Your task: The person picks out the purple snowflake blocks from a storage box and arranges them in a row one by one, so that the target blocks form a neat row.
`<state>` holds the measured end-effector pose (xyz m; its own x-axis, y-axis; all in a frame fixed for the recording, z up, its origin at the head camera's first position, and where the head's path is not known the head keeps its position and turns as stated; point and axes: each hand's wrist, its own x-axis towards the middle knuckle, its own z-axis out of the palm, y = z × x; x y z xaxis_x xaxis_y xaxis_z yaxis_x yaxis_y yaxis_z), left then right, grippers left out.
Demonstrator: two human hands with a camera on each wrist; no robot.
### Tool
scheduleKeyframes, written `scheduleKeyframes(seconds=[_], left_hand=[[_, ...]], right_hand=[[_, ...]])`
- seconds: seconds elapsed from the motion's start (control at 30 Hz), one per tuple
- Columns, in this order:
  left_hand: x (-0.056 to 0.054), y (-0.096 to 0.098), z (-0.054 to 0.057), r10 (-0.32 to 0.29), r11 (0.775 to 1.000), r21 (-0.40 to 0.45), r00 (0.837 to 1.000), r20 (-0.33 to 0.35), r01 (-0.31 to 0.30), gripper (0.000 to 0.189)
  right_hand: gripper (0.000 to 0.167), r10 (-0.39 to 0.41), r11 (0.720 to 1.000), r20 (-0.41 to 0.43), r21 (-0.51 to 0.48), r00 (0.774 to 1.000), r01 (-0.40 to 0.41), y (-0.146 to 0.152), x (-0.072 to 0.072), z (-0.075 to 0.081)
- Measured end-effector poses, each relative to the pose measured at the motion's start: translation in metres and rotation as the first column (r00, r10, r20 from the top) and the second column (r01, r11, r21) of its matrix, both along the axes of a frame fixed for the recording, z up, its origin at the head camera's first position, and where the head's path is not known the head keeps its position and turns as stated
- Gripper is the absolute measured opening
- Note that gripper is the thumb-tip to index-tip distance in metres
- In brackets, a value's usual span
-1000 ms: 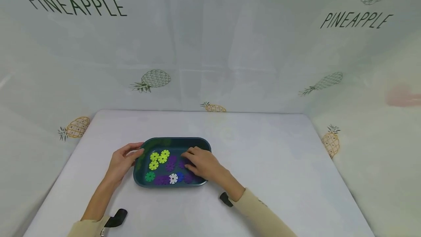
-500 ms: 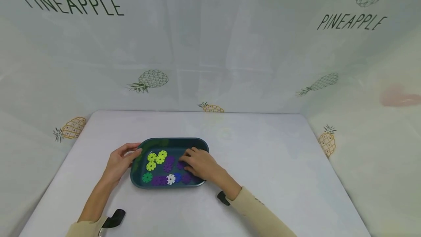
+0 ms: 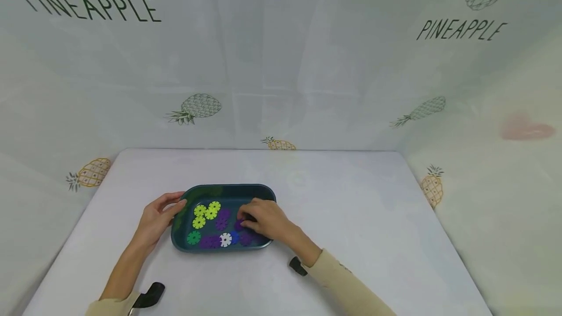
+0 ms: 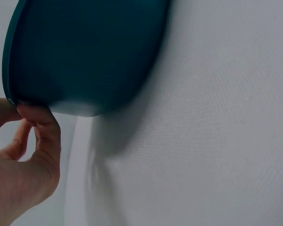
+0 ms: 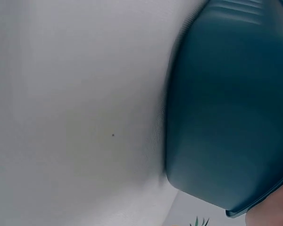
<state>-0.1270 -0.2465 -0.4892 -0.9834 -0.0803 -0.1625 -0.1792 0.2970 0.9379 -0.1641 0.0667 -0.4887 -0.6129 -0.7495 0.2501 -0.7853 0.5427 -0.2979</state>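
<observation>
Tray [image 3: 232,194] on worktop [image 3: 342,199] is pinched at left end by L hand [image 3: 157,216]; R hand [image 3: 267,219] is held w/ bent fingers at purple disc [image 3: 239,225], grip unclear.

The smooth tray [image 5: 226,108] looks plastic, the table covering [image 4: 203,117] matt, finely textured cloth.

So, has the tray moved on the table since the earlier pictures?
No, not visibly: in the head view, the tray sits the same against the middle orange pineapple print behind the table; the whole picture only drifted left.
</observation>
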Motion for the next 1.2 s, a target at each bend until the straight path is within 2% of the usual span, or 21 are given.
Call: scheduleKeyframes(seconds=[0.27,0.47,0.6,0.73,0.93,1.2], left_hand=[[0.003,-0.003,0.000,0.002,1.000,0.006,1.000,0.007,-0.002,0.057],[0.003,-0.004,0.002,-0.001,1.000,0.009,1.000,-0.003,0.001,0.057],[0.002,-0.004,0.003,-0.004,1.000,0.021,1.000,-0.014,0.004,0.057],[0.002,-0.005,0.002,0.005,1.000,0.030,1.000,-0.010,-0.005,0.056],[0.001,-0.003,0.000,0.011,0.999,0.034,1.000,-0.001,-0.011,0.055],[0.000,-0.001,0.001,0.015,0.999,0.040,1.000,0.011,-0.015,0.054]], right_hand=[[0.009,0.020,0.983,-0.021,-0.185,1.000,-0.023,-0.002,0.001,-0.005],[0.011,0.010,0.937,-0.017,-0.349,1.000,-0.016,-0.002,0.001,-0.004],[0.011,-0.008,0.906,0.009,-0.423,1.000,0.011,-0.002,-0.001,-0.002],[0.013,-0.027,0.867,0.063,-0.495,0.998,0.054,0.000,-0.005,-0.001],[0.015,-0.038,0.792,0.150,-0.599,0.988,0.121,0.005,-0.012,0.000],[0.017,-0.109,0.699,0.295,-0.656,0.949,0.284,0.015,-0.028,0.001]])
